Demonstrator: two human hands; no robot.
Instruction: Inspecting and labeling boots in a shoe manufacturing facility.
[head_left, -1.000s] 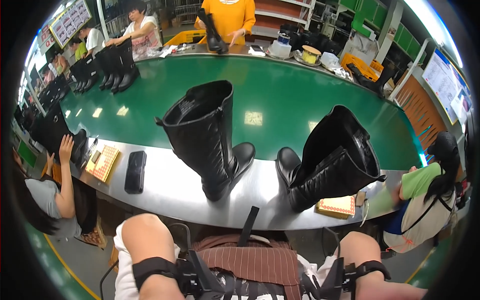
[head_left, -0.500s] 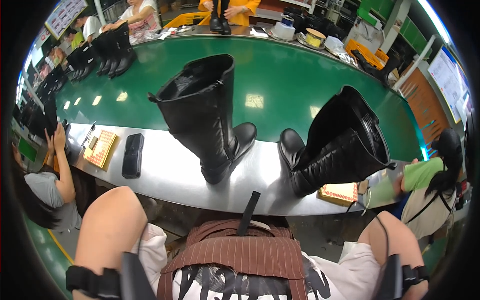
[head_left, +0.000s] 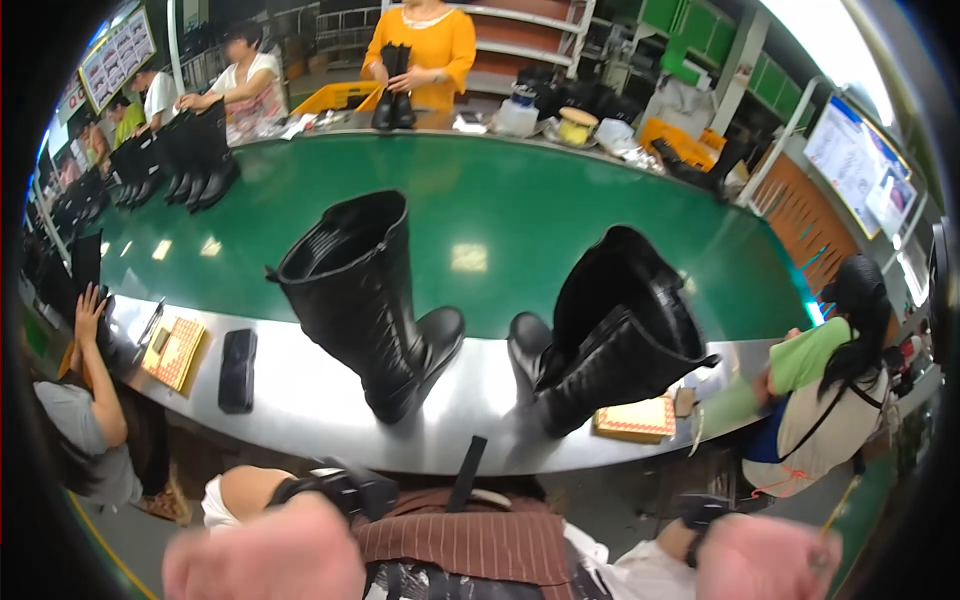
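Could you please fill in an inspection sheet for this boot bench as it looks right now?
Surface: grey metal ledge beside green belt.
Job's things: left boot upright; right boot leaning.
Clutter: black phone, tan pad, patterned box.
Hands: left hand and right hand low, blurred, holding nothing.
Cables: nothing seen.
Surroundings: seated worker at right; more boots far left.

**A boot factory assembly line**

This is a footwear workshop. A long green conveyor belt (head_left: 500, 215) with a steel edge (head_left: 330, 400) runs through the middle, carrying tall black boots (head_left: 365, 300). More boots (head_left: 180, 165) stand in rows at ten o'clock. Seated workers line the belt at nine and three o'clock; another stands at twelve handling a boot. Shelving and crates fill the background around one o'clock.
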